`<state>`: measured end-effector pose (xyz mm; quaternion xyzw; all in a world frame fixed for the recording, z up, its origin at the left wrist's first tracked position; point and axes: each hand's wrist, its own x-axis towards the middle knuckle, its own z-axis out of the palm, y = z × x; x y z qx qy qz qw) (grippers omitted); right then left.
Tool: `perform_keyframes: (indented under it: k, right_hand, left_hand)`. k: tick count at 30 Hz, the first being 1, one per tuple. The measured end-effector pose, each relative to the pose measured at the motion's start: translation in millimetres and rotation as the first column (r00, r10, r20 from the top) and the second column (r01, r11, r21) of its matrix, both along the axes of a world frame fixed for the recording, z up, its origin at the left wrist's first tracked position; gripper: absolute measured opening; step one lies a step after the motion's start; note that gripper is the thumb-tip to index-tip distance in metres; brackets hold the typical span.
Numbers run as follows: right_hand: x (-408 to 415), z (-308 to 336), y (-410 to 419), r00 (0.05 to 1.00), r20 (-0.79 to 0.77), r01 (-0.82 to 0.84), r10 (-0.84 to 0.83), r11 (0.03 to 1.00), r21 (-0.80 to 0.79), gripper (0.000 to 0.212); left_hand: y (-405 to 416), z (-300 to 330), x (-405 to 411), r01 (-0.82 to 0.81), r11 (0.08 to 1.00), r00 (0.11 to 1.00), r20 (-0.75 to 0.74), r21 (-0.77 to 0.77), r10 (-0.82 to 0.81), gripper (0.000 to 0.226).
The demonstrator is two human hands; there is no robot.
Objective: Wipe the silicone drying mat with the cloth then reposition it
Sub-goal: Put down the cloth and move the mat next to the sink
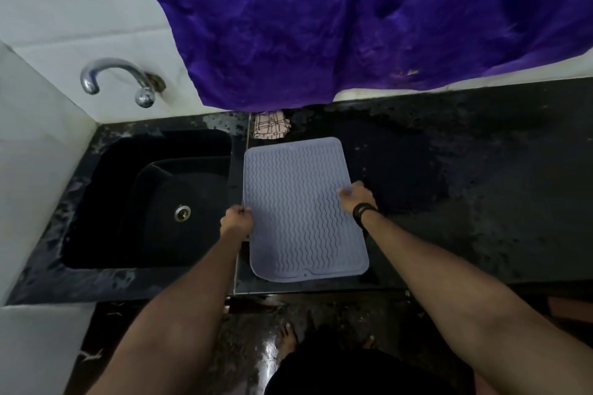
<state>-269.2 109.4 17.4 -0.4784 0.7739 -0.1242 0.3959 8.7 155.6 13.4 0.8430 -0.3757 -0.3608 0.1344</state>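
I have the silicone drying mat (301, 208) by both of its long edges, and it lies lengthwise away from me on the black counter (481, 186), just to the right of the sink (134, 202), its near end close to the counter's front edge. My left hand (237, 221) is closed on the mat's left edge about halfway along, fingers curled round the rim, right over the seam between the sink surround and the counter slab. My right hand (356, 197) pinches the right edge a little farther from me, thumb on top of the wavy ridges and the fingers tucked under, with a dark band (362, 213) round that wrist. Whether the mat is lifted off the stone or lying flat I cannot tell. The cloth (271, 127), checked in pale and dark lines, sits bunched on the counter just past the mat's far end, not touching it, at the foot of the purple curtain (353, 26) that hangs over the back wall. The chrome tap (118, 77) juts from the white tiles (64, 3) above the sink, and my bare feet show on the wet dark floor (256, 324) below
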Motion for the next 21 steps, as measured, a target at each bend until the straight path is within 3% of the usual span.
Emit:
perform_keyframes:
  k: [4,7,9,11,13,16,21]
  right_hand:
    - [18.7,-8.1,7.7,0.979,-0.187,-0.078,0.084,0.996,0.038,0.062]
    - [31.3,-9.3,16.3,0.958,-0.273,-0.069,0.084,0.995,0.066,0.066]
    - [36.5,-9.6,26.8,0.932,-0.352,-0.093,0.088,0.996,0.004,0.062]
    - [40.2,-14.3,39.5,0.863,-0.462,-0.264,0.203,0.962,-0.071,0.067]
    - [45.5,-22.1,52.0,0.776,-0.490,-0.483,0.398,0.874,-0.055,0.070]
    - [56.1,-33.3,64.8,0.745,-0.373,-0.568,0.553,0.819,0.079,0.070]
    - [64.6,-39.3,72.4,0.774,-0.338,-0.523,0.535,0.842,0.134,0.075]
  left_hand:
    - [9.5,-10.7,12.3,0.048,0.997,0.999,0.008,0.060,-0.048,0.039]
    - [16.3,-15.5,16.1,0.105,0.992,0.993,0.051,0.063,-0.109,0.031]
    - [19.3,-16.3,13.9,0.151,0.988,0.976,0.153,0.029,-0.154,0.031]
    - [20.8,-18.2,13.7,0.256,0.964,0.931,0.287,-0.072,-0.225,0.043]
    - [20.5,-21.6,14.4,0.463,0.879,0.847,0.351,-0.117,-0.400,0.065]
    - [15.8,-28.5,14.0,0.722,0.689,0.656,0.265,0.052,-0.707,0.078]
    - [2.2,-29.5,19.8,0.784,0.590,0.559,0.192,0.194,-0.807,0.077]
